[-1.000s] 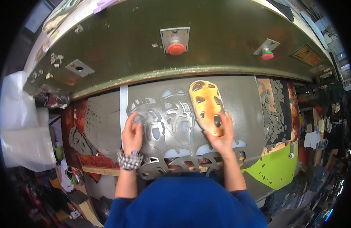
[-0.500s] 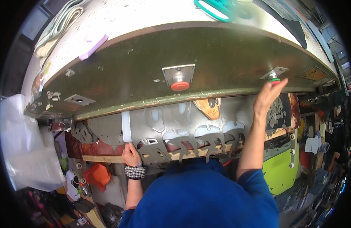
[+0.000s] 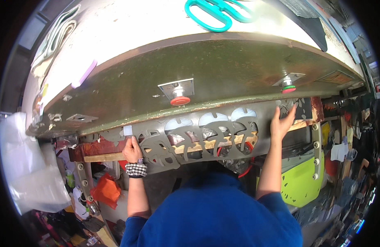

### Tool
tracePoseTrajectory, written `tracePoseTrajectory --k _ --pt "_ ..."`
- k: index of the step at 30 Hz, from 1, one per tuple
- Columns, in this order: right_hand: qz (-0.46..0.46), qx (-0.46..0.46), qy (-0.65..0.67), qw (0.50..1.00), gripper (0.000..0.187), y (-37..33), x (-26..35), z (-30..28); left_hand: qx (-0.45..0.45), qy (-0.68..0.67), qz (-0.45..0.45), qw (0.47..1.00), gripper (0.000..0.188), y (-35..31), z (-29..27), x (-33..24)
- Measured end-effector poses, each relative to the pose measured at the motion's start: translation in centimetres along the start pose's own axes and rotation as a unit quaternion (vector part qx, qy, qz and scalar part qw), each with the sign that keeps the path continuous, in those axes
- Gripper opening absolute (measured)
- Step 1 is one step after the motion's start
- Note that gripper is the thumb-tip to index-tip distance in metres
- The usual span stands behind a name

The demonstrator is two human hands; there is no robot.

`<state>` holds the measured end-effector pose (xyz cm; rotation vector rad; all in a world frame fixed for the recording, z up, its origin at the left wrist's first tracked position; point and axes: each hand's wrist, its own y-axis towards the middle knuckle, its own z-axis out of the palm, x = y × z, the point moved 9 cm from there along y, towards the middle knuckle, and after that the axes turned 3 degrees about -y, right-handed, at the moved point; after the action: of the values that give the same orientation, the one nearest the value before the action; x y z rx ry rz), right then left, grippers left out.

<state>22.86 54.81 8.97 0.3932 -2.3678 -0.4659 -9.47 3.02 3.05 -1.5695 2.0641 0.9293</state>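
Observation:
A grey sheet (image 3: 262,119) with several curved cut-out openings lies before me under a green machine beam (image 3: 223,53), its near part hanging over the wooden edge. My left hand (image 3: 132,151), with a checked band at the wrist, is closed at the sheet's left edge, thumb up. Just above that hand shows a pale blue strip (image 3: 127,130). At the sheet's right end my right hand (image 3: 283,123) is raised with thumb and fingers apart, beside grey scraps (image 3: 289,106). Whether it touches the sheet is unclear.
Two push buttons stick out of the beam: a red one (image 3: 180,100) at the middle and a red-and-green one (image 3: 288,89) at the right. Teal-handled scissors (image 3: 216,16) lie on top. Clear plastic (image 3: 31,168) hangs at left; a lime-green sheet (image 3: 302,181) stands at right.
My right hand has left the right button and come down to the sheet's right end. The cut sheet has come nearer me, with my left hand at its edge. The orange-brown piece is out of sight.

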Motion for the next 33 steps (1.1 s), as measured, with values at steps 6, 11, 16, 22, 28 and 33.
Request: tracePoseTrajectory --k 6,11,16,22,28,33 --pt "0.103 0.085 0.157 0.979 0.030 -3.0 -9.2 3.3 0.022 -0.003 -0.035 0.999 0.034 -1.2 0.3 1.6" --pt "0.087 0.098 0.186 0.974 0.022 -5.6 -10.4 -0.7 -0.001 -0.048 0.013 0.999 0.033 -4.6 -1.8 1.8" --pt "-0.006 0.024 -0.016 1.000 0.046 -8.1 -3.8 -5.7 0.047 -0.061 -0.038 0.996 0.033 -10.2 -4.0 3.5" --pt "-0.286 0.234 0.075 0.926 0.093 -19.1 12.6 1.2 0.000 -0.133 -0.209 0.969 0.012 -14.0 -7.7 4.8" --pt "-0.113 0.239 0.211 0.941 0.086 -20.4 9.3 -2.5 -0.004 -0.182 -0.044 0.982 0.020 -12.0 -7.0 -6.2" --pt "0.211 0.332 0.495 0.775 0.083 -20.1 4.5 -4.4 0.261 -0.263 0.069 0.926 0.020 -13.3 5.0 -19.5"
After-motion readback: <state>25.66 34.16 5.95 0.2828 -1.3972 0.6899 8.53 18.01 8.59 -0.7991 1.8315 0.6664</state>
